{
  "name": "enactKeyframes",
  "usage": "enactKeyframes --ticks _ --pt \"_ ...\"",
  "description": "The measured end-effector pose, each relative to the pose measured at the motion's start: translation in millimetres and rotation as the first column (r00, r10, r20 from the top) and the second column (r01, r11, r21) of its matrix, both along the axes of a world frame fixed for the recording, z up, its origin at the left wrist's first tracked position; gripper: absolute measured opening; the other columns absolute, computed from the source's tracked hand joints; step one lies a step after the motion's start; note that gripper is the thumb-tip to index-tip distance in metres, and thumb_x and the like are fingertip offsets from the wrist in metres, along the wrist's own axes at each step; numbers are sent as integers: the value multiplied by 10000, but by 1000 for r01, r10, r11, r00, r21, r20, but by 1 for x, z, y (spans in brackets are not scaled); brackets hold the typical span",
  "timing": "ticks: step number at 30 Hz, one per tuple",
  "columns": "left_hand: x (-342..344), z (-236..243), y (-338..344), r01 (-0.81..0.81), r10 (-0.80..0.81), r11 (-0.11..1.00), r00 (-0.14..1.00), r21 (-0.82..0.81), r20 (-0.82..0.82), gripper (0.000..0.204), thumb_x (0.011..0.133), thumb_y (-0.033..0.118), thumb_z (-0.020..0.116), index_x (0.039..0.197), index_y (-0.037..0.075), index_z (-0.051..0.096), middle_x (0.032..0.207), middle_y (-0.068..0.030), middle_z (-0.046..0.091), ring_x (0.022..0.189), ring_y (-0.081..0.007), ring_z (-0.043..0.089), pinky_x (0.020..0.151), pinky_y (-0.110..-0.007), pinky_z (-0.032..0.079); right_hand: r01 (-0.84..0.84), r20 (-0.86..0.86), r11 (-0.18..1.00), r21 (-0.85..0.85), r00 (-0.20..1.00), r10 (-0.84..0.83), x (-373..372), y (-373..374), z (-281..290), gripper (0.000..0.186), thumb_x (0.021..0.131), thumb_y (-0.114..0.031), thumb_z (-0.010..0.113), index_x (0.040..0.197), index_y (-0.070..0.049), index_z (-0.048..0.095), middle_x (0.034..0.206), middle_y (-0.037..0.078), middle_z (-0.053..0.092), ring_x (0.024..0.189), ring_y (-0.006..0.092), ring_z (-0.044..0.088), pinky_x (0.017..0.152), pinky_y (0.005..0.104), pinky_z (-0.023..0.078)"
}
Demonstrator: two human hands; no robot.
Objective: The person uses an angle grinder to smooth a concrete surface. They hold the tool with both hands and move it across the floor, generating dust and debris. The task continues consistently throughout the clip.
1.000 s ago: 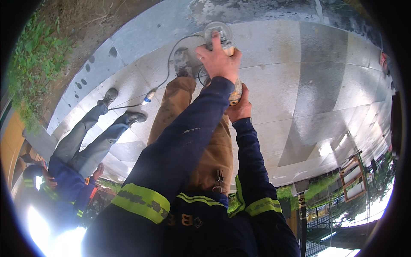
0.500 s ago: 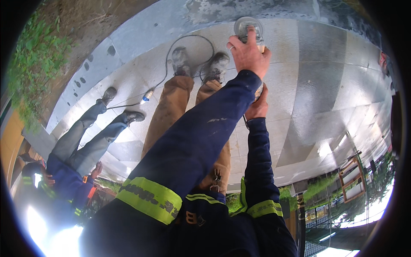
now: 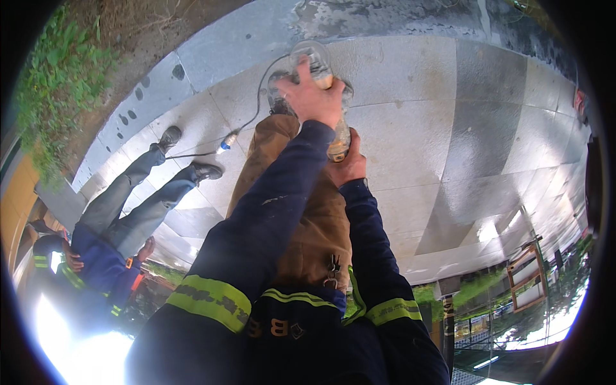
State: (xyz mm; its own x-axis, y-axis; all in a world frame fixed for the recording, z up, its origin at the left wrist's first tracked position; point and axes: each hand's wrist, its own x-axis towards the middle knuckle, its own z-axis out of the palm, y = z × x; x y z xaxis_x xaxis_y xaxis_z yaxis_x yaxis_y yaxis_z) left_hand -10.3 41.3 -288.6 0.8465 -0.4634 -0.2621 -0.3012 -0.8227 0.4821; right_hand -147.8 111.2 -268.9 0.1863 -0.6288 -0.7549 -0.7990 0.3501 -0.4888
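Observation:
A dusty angle grinder [image 3: 338,146] lies across the space in front of my boots, just above the pale slab floor. Its round guard and disc end [image 3: 310,49] points toward the far edge. My left hand [image 3: 314,99] is closed over the grinder's head, with one finger stretched forward along the top of the guard. Wrapped round the rear body is my right hand [image 3: 350,163], nearer to me. The disc's underside is hidden, so I cannot tell whether it touches the floor.
A black cable [image 3: 258,96] curves past my boot [image 3: 277,86] to a blue and white connector [image 3: 226,142]. At the left stands another person in jeans [image 3: 144,192]. A wet grey stone border [image 3: 212,54] bounds the slabs [image 3: 404,128], with soil and plants [image 3: 61,96] beyond.
Both my hands and the grinder have moved left, now in front of my boots, partly covering them. The cable loop has tightened or become hidden behind my hands.

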Motion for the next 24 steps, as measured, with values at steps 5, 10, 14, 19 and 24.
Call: enactKeyframes --ticks 5,10,14,19,24 --pt "-32 -5 -29 55 -56 998 997 -23 -46 749 690 283 810 1341 153 464 1104 -232 345 1041 -418 409 878 -520 423 74 -22 996 -55 997 -75 -27 -19 0 840 728 -171 773 1432 -185 314 1000 251 693 960 443 665 802 474 555" --pt "-70 -4 -71 157 -159 987 982 -26 -105 769 696 275 794 1376 160 455 1125 -252 347 1065 -446 392 905 -524 419 123 -89 974 -189 986 -141 -55 -42 -4 860 726 -270 835 1422 -182 338 1007 243 700 962 428 679 778 462 555" --pt "-90 5 -95 213 -227 972 962 -103 -154 788 692 260 797 1388 146 446 1114 -280 363 1083 -470 381 933 -545 401 191 -48 945 -266 976 -211 -68 -54 2 815 764 -307 813 1416 -161 347 993 247 701 958 424 684 764 458 548" --pt "-71 18 -67 220 -222 975 954 -34 -201 784 718 255 800 1398 141 426 1161 -284 345 1090 -451 392 930 -531 408 158 -40 967 -202 985 -169 -53 -31 16 821 774 -311 806 1425 -144 335 1004 247 698 965 407 691 767 446 548" --pt "-25 14 -16 132 -128 990 990 54 -59 756 709 257 805 1373 157 460 1173 -244 333 1068 -430 416 923 -512 416 164 73 984 -68 985 -159 -14 8 10 827 751 -230 788 1433 -172 323 987 256 693 947 442 673 781 475 550"
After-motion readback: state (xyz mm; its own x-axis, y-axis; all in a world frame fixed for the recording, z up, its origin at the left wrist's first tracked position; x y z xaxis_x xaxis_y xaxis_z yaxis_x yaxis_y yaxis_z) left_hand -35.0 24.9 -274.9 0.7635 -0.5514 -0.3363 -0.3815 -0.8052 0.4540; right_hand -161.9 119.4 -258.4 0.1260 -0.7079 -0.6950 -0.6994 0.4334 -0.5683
